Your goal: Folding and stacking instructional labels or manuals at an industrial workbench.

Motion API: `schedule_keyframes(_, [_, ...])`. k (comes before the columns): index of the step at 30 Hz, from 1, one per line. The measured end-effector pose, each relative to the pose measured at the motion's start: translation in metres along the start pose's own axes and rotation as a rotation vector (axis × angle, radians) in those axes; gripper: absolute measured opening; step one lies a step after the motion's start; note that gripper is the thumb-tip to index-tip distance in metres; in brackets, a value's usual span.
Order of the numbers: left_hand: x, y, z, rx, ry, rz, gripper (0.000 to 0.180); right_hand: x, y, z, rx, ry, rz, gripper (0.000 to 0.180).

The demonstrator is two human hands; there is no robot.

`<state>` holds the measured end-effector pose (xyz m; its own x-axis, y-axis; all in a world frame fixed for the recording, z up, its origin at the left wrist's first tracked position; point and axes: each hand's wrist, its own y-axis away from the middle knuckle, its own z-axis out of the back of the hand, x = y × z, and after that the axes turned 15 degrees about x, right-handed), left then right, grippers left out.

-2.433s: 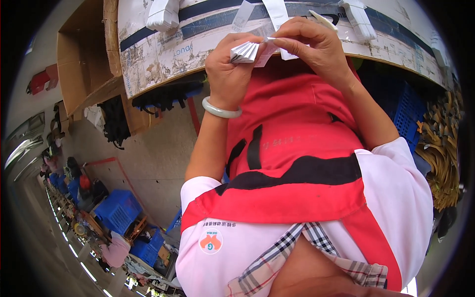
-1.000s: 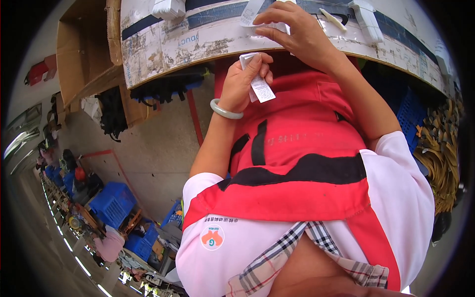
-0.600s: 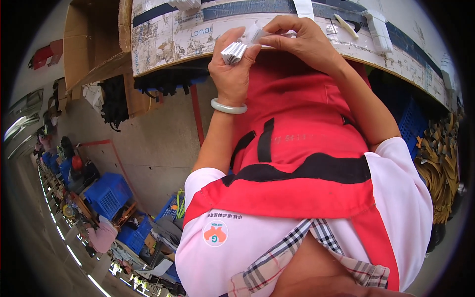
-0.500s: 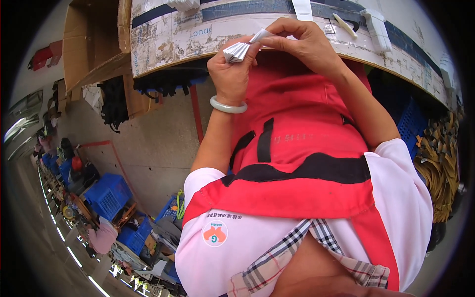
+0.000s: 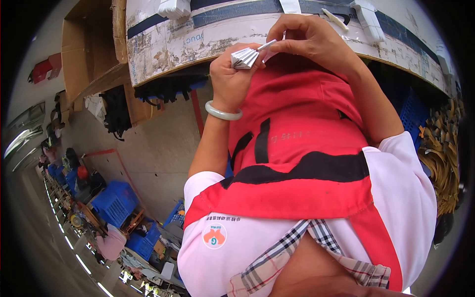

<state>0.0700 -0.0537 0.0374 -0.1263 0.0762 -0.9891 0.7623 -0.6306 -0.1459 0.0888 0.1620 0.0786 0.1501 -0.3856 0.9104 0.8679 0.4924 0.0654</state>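
Observation:
My left hand (image 5: 230, 81), with a pale bangle (image 5: 223, 111) at its wrist, is closed around a bundle of folded white paper slips (image 5: 244, 58). The folded ends fan out between thumb and fingers. Close by on the right, my right hand (image 5: 316, 43) pinches the end of a single white slip (image 5: 266, 45) between thumb and forefinger. The slip's other end meets the bundle at my left fingertips; whether it is joined to it I cannot tell. Both hands are over the near edge of the worktable (image 5: 168, 54), in front of my red apron (image 5: 297, 143).
On the table lie a stack of white slips (image 5: 174, 8), another white stack (image 5: 368, 22), a white strip (image 5: 290, 6) and a slim off-white stick (image 5: 335, 19). An open cardboard box (image 5: 91, 49) stands left. Blue crates (image 5: 116, 202) and a person in pink (image 5: 110, 243) are farther left.
The slip between my hands has turned from showing its broad face to nearly edge-on. My right hand has shifted slightly right, and the bundle's folded ends are spread differently.

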Motion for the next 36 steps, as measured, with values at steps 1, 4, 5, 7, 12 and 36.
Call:
schedule_keyframes(1, [-0.004, 0.000, -0.001, 0.011, 0.035, 0.035, 0.017, 0.000, 0.001, -0.002, -0.003, 0.000, -0.001, 0.021])
schedule_keyframes(4, [-0.004, 0.000, -0.003, 0.024, 0.051, 0.063, 0.016, -0.004, 0.005, -0.012, -0.031, -0.262, -0.048, 0.019])
schedule_keyframes(5, [-0.003, 0.000, -0.003, 0.024, 0.032, 0.054, 0.016, -0.006, 0.006, -0.016, -0.061, -0.316, -0.025, 0.020])
schedule_keyframes(7, [-0.001, 0.000, -0.003, 0.027, 0.014, 0.020, 0.016, -0.006, 0.008, -0.018, -0.092, -0.374, -0.002, 0.022])
schedule_keyframes(12, [0.005, -0.001, 0.000, 0.049, 0.021, -0.024, 0.015, -0.003, 0.012, -0.018, -0.032, -0.383, -0.057, 0.014])
schedule_keyframes(36, [0.014, 0.013, -0.018, 0.314, 0.688, 0.369, 0.033, -0.013, 0.021, -0.053, -0.177, -0.504, -0.031, 0.011])
